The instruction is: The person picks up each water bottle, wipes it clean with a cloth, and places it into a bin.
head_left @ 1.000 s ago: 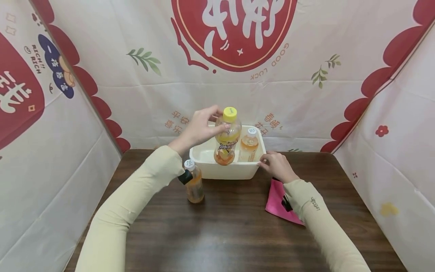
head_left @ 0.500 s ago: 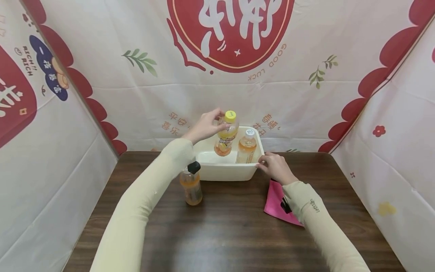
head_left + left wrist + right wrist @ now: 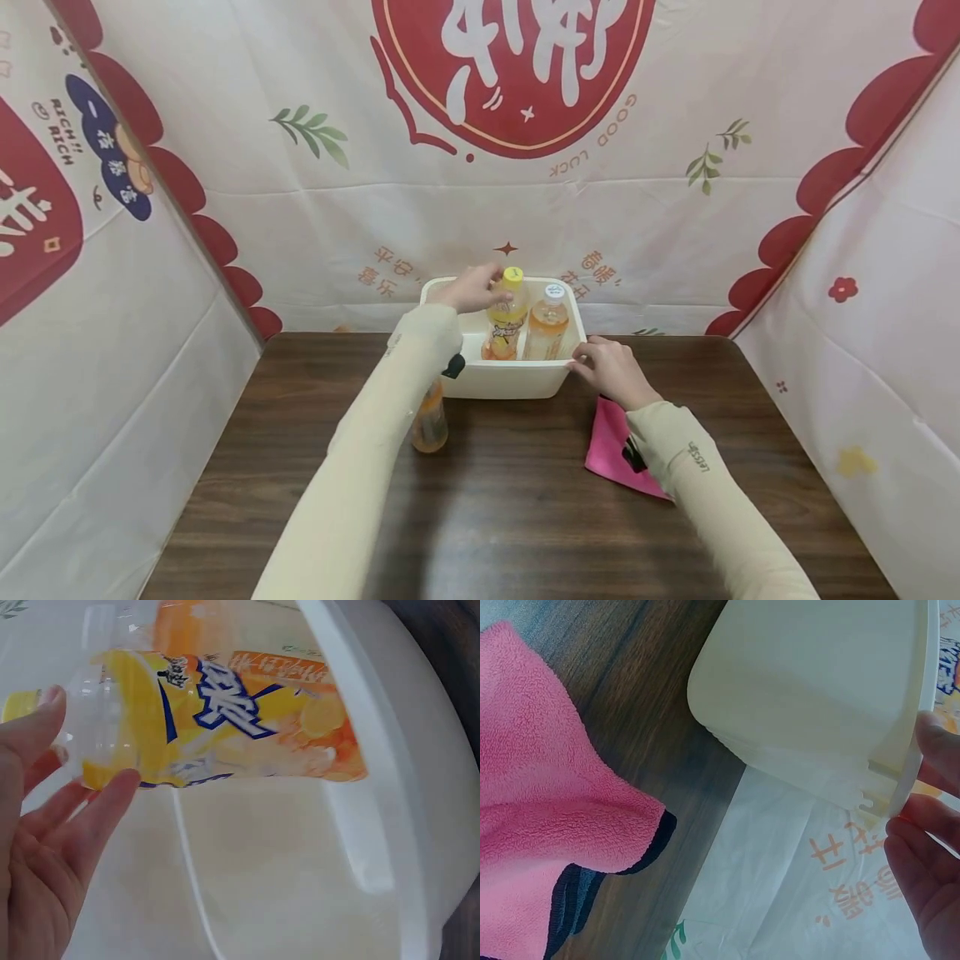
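My left hand (image 3: pixel 474 289) is around the upper part of a yellow-capped drink bottle (image 3: pixel 504 329), which is upright inside the white plastic bin (image 3: pixel 498 382). In the left wrist view, the thumb lies by the cap and fingertips touch the shoulder of the bottle (image 3: pixel 225 720), above its yellow and orange label. Beside it in the bin stands a white-capped bottle (image 3: pixel 546 329) of orange drink. My right hand (image 3: pixel 613 369) pinches the bin's front right corner, thumb and fingers on the rim (image 3: pixel 922 712) in the right wrist view.
Another bottle (image 3: pixel 430 425) stands on the dark wooden table (image 3: pixel 495 517) in front of the bin, its top hidden by my left forearm. A pink cloth (image 3: pixel 618 450) lies under my right wrist. Printed fabric walls (image 3: pixel 360 225) enclose the back and sides.
My left hand has lowered the yellow-capped bottle from above the bin down into it, next to the white-capped one. My right hand has stayed on the bin's corner.
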The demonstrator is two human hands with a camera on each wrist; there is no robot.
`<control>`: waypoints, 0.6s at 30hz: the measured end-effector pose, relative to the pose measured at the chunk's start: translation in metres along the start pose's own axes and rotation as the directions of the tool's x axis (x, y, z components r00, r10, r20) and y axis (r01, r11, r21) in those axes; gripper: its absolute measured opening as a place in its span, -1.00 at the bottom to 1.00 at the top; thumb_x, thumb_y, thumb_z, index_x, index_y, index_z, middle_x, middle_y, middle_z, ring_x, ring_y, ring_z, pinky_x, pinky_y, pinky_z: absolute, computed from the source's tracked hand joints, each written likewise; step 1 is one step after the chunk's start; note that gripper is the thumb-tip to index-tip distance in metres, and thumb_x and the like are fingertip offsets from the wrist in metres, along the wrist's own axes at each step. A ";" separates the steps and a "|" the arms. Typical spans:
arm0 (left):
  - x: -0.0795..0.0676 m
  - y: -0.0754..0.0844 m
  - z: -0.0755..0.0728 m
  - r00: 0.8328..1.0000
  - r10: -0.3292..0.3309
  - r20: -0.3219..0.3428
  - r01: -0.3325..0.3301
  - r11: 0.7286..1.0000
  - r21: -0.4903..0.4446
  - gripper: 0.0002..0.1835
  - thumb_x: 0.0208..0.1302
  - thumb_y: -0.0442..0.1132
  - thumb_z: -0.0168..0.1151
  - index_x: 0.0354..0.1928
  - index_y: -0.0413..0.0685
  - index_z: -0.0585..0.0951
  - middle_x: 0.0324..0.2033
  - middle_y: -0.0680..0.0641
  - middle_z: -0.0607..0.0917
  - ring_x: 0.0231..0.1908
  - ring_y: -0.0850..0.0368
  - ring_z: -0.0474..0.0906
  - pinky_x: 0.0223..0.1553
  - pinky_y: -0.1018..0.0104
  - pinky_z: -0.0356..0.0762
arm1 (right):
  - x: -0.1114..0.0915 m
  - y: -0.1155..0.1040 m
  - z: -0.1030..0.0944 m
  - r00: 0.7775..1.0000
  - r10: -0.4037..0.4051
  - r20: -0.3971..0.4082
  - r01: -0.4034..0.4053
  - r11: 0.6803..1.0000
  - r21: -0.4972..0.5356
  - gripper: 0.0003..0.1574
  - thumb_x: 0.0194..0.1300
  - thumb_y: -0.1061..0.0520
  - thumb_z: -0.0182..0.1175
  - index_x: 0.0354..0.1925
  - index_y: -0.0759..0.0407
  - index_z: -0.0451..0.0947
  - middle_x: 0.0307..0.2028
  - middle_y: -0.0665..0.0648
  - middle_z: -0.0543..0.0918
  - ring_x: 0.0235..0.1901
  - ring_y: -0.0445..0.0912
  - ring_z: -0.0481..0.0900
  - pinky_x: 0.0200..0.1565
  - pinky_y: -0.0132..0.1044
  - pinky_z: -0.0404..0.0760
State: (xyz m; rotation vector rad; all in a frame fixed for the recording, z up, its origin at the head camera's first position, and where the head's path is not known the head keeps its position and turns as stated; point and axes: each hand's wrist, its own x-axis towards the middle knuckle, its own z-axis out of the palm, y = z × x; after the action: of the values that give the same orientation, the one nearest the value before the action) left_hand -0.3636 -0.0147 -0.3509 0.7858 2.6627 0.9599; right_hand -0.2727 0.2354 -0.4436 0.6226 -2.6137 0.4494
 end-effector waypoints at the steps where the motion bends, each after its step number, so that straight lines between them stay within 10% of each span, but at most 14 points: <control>1: 0.002 0.000 0.003 1.000 -0.008 0.010 0.008 1.000 0.008 -0.56 0.26 -0.15 0.12 0.11 -0.18 0.34 0.07 -0.18 0.46 0.05 -0.02 0.43 0.02 0.19 0.44 | 0.000 0.001 0.000 1.000 0.000 -0.002 0.000 1.000 -0.001 -0.80 -0.06 0.11 0.39 -0.48 0.19 0.59 -0.48 0.11 0.59 -0.48 0.01 0.57 -0.40 -0.04 0.52; 18: 0.007 -0.002 0.029 0.985 -0.156 0.072 0.152 0.987 0.056 -0.51 0.29 -0.12 0.06 0.17 -0.20 0.24 0.03 -0.16 0.47 0.04 0.03 0.45 0.07 0.21 0.41 | -0.002 0.000 -0.001 1.000 -0.017 -0.018 0.017 1.000 -0.009 -0.80 -0.05 0.12 0.38 -0.48 0.21 0.59 -0.48 0.13 0.59 -0.49 0.02 0.57 -0.42 -0.05 0.53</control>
State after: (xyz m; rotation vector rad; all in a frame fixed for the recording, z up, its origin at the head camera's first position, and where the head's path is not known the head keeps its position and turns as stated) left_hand -0.3600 0.0033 -0.3743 0.6023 2.6448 0.8116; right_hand -0.2714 0.2366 -0.4437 0.6341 -2.5896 0.4355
